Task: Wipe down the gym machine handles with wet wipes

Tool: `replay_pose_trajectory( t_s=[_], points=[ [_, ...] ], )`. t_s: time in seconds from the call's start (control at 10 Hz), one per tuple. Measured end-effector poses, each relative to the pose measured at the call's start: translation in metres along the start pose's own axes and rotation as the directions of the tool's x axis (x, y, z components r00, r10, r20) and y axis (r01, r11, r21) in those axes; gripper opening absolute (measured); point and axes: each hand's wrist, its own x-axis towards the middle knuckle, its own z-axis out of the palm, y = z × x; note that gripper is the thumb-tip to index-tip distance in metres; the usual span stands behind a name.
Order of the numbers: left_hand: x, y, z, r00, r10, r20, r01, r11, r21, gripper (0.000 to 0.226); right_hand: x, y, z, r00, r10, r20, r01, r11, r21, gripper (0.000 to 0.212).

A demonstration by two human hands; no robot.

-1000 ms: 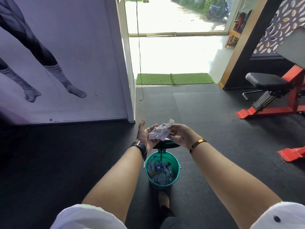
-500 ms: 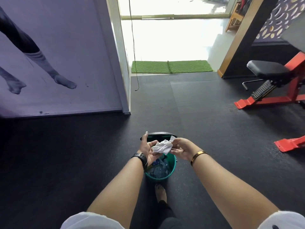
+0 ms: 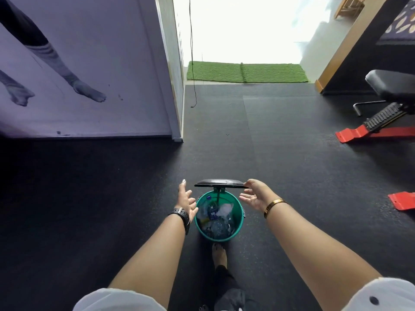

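Head view: left grip (image 3: 186, 200) and right grip (image 3: 254, 194) are both spread, fingers relaxed, holding nothing, one on either side of the green bin (image 3: 239, 223). Used wipe (image 3: 225, 208) lies crumpled inside the bin among bottles (image 3: 212, 209), below and between my grips. Lid (image 3: 219, 183) stands raised at the far rim; my foot (image 3: 219, 254) sits at the bin's near base. Judgement: wipe discarded; no fresh wipe in sight. Red-framed gym machine (image 3: 381, 131) lies far right, well apart, so my right grip is nearer it.
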Motion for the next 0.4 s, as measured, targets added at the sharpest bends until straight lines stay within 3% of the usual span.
replay_pose_trajectory(
  t_s=[0.3, 0.4],
  points=[
    [-0.016, 0.007, -0.016, 0.998, 0.068, 0.012, -0.067, 0.996, -0.066, 0.078, -0.018, 0.000, 0.006, 1.000, -0.006, 0.008, 0.006, 1.000, 0.023, 0.032],
    [-0.037, 0.021, -0.022, 0.984, 0.166, 0.072, -0.160, 0.984, -0.081, 0.076, -0.043, -0.002, 0.014, 0.995, -0.048, 0.086, 0.046, 0.999, 0.025, 0.013]
  ],
)
